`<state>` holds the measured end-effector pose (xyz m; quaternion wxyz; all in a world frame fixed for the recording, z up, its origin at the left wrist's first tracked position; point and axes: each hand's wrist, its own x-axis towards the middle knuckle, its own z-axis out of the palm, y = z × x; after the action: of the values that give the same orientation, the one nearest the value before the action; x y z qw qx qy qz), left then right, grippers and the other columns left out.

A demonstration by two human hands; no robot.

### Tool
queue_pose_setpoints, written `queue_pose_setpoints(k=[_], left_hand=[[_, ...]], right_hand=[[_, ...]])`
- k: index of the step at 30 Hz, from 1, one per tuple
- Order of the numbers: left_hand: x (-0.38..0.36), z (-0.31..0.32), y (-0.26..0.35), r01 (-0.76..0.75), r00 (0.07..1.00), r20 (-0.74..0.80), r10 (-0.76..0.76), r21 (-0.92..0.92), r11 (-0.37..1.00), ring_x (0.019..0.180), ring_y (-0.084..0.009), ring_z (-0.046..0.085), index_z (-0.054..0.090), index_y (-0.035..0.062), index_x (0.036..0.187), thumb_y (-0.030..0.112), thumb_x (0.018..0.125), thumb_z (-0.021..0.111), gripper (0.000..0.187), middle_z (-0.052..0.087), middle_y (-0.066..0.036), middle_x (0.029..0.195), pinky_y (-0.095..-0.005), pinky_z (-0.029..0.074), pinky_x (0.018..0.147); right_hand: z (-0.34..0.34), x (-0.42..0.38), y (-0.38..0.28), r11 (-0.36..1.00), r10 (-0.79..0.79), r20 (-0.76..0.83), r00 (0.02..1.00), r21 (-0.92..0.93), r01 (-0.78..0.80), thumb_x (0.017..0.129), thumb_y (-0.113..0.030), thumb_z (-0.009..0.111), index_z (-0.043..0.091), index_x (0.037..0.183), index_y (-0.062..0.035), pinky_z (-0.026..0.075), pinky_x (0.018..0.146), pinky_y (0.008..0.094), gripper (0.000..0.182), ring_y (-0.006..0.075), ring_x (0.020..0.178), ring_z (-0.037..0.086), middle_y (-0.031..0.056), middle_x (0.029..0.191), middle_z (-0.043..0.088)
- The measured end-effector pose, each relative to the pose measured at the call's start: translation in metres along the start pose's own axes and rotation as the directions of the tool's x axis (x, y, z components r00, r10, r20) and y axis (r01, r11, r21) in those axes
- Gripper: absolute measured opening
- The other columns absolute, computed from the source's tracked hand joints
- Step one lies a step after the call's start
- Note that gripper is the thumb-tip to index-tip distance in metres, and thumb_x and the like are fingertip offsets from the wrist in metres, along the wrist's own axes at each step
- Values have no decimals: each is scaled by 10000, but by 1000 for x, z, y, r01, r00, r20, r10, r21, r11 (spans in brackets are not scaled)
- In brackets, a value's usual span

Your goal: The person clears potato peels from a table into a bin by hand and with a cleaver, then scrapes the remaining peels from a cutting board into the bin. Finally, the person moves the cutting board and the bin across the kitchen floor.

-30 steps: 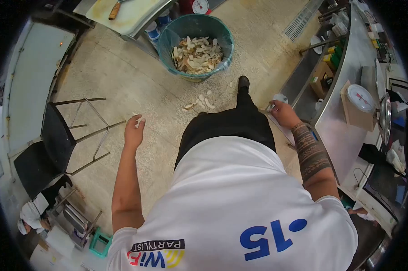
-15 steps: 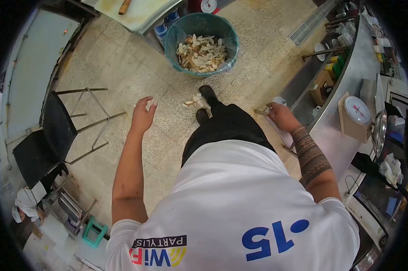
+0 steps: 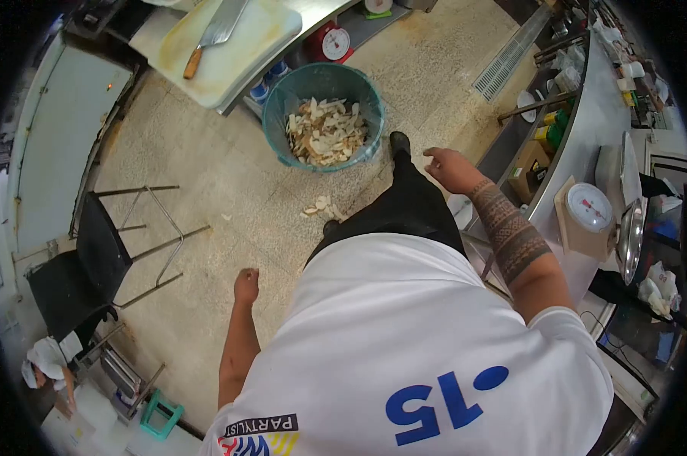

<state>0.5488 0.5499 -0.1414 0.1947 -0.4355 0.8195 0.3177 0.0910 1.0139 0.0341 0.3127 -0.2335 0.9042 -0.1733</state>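
Note:
My left hand (image 3: 246,287) hangs at my side over the floor, its fingers curled in with nothing visible in them. In front of my body on the right is my right hand (image 3: 451,171), fingers partly spread and holding nothing; it is near the edge of a steel counter (image 3: 564,228). Ahead stands a teal bin (image 3: 271,125) with a clear liner, holding a heap of pale peelings (image 3: 327,135). More pale scraps (image 3: 324,207) lie on the floor by my feet. Past the bin, a knife (image 3: 213,39) with a wooden handle rests on a white cutting board (image 3: 271,34).
A black chair (image 3: 100,247) with metal legs stands on the left. On the right counter sits a round dial scale (image 3: 589,207); a red scale (image 3: 334,44) is under the front table. A floor drain grate (image 3: 511,61) runs ahead right. A green stool (image 3: 161,414) is behind left.
I have stepped forward, so the cutting board and knife show more fully. My left hand has dropped back and its fingers have curled; my right hand has swung forward.

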Motion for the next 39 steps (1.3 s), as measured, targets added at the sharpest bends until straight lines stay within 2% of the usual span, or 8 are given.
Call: queue_pose_setpoints(k=[12,15,17,22,28,33,36,39], left_hand=[[70,122,183,467,883,128,-452,-344,815,1183,-347,665,678,5,1302,370,1016,648,464,705,-216,1275,-421,515,1003],[45,86,327,244,946,246,-209,-119,963,1197,-333,663,675,11,1311,348,1025,647,443,706,-212,1281,-408,511,1012],[52,75,344,138,955,281,-98,-126,982,1199,-325,664,678,17,1307,338,1032,642,424,709,-209,1277,-397,509,1017],[62,27,305,313,950,147,-276,-426,849,966,-209,647,667,22,1307,344,1049,627,414,713,-92,1085,-363,518,896],[21,27,187,334,934,6,-357,-372,866,968,-223,641,663,-19,1302,334,1050,606,438,714,-120,1108,-369,512,895],[-42,70,92,237,960,-37,-277,-417,877,1119,-289,670,675,-17,1294,331,1050,598,432,724,-169,1217,-400,509,991],[-88,78,64,270,954,-31,-297,-337,902,1196,-333,666,679,-5,1294,340,1044,602,433,716,-197,1265,-419,504,1031],[-116,81,33,268,959,-11,-284,-295,917,1205,-357,667,680,4,1298,365,1036,612,451,710,-217,1274,-429,509,1035]], right_hand=[[-137,275,172,976,-198,-38,979,-94,194,962,-236,683,650,1308,6,554,891,481,423,403,978,707,221,1007,743],[-176,311,199,993,-116,-70,991,1,116,976,-241,671,654,1313,9,554,918,477,420,400,1013,711,228,1059,749],[-200,312,205,996,-57,-33,998,62,59,983,-268,655,649,1333,8,537,989,490,446,401,1093,697,236,1164,730],[-179,306,224,997,-30,4,1000,68,30,974,-275,643,663,1319,12,529,1021,491,449,401,1141,687,253,1216,716],[-93,235,196,999,-28,150,988,25,25,961,-262,649,660,1310,17,512,1046,481,448,426,1195,651,261,1260,694],[4,159,180,972,-68,260,963,-198,122,966,-251,654,641,1325,18,518,1039,480,449,419,1203,653,257,1248,702],[43,111,178,926,-155,294,943,-288,242,962,-256,679,665,1283,2,554,934,473,412,407,1038,715,240,1040,750],[34,74,135,943,72,441,894,-322,83,957,-280,691,655,1313,-10,527,1030,481,448,421,1180,663,243,1214,717]])
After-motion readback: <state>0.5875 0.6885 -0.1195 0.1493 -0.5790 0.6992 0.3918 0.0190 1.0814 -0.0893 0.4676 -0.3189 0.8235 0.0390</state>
